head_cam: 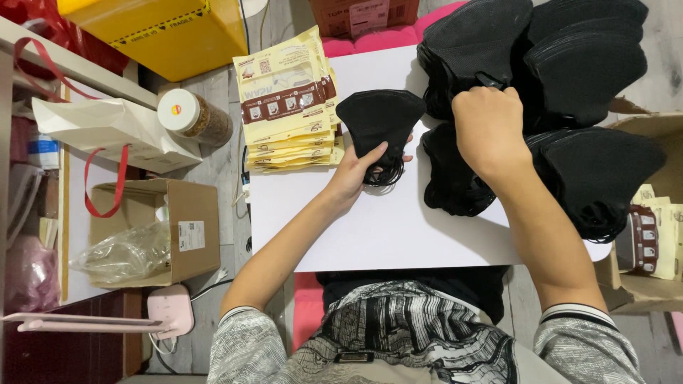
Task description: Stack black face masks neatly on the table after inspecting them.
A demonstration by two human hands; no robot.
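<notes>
Black mask in left hand

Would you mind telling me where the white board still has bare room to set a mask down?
The widest bare patch on the white board is the near strip, between the left hand holding a black mask and the person's lap. A smaller bare strip lies above that mask, beside the yellow packets. The right side is crowded with black mask stacks, where the right hand works.

Two bare forearms, left hand and right hand without gloves or rings, grey mottled sleeves pushed up near the elbows, striped ribbed cuffs in white and dark, shorts with black-and-white abstract print
</notes>
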